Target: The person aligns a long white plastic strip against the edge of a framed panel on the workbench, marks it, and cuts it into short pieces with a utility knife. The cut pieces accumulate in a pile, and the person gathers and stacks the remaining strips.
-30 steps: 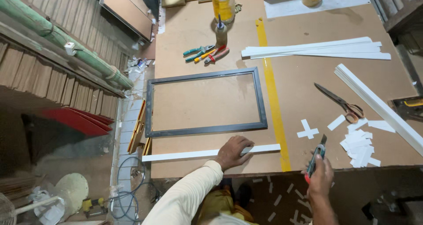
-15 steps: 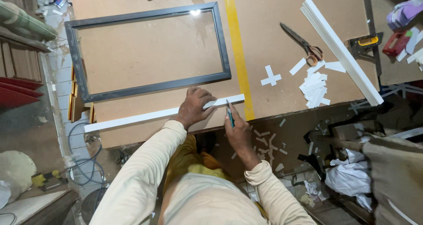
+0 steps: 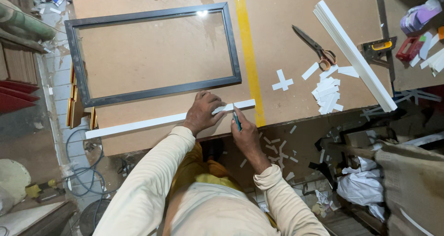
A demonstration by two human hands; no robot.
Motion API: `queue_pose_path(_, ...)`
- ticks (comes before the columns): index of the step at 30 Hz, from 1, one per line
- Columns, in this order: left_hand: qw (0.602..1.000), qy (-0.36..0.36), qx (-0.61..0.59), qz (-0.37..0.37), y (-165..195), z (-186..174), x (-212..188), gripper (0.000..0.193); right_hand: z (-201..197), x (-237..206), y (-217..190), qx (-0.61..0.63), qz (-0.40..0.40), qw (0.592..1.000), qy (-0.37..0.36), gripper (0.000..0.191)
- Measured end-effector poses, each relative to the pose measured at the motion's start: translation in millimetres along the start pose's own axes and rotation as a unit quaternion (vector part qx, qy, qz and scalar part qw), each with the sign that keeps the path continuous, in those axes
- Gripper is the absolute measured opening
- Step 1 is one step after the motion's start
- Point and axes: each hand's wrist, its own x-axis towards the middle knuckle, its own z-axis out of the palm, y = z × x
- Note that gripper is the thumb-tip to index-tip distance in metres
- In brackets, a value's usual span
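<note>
While my left hand (image 3: 202, 111) is pressing flat on the long white strip (image 3: 152, 122), its fingers spread over the strip's right part, I am holding that strip down along the near edge of the tabletop (image 3: 286, 55). My left grip is not clenched around anything; it is only bearing down. My right hand (image 3: 245, 132) is gripping a slim teal-handled cutter (image 3: 237, 120), its tip touching the strip just beside my left fingertips, close to the strip's right end. The strip is lying just below the dark rectangular frame (image 3: 152, 91), parallel to its lower rail and apart from it. A yellow tape line (image 3: 247, 46) is running across the tabletop, passing just beyond the strip's right end. Farther right, a pile of short white offcuts (image 3: 327, 95), a white cross-shaped piece (image 3: 282, 81), scissors (image 3: 314, 46) and a bundle of long white strips (image 3: 354, 55) are lying well apart from my hands.
</note>
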Motion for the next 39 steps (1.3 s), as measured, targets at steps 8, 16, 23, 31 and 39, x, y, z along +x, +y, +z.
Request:
queue_pose_path(8,1.000,-0.018,0.013,-0.002,1,-1,0,0.024,-1,0,3,0.010,0.032,0.999,-0.011,0.045)
queue_pose_path(16,0.998,-0.035,0.047,0.010,3,1,1,0.030,-2,2,7,-0.025,0.039,0.999,-0.013,0.046)
queue_pose_path(23,0.998,-0.027,0.053,0.011,4,3,3,0.029,-3,2,9,-0.016,0.069,0.997,-0.023,0.046)
queue_pose_path(31,0.998,-0.021,0.053,0.009,9,0,5,0.027,-3,-7,11,-0.021,0.075,0.997,-0.028,0.048)
queue_pose_path(39,0.999,-0.017,0.048,0.010,11,-3,7,0.026,-5,-26,15,-0.054,0.091,0.994,-0.022,0.049)
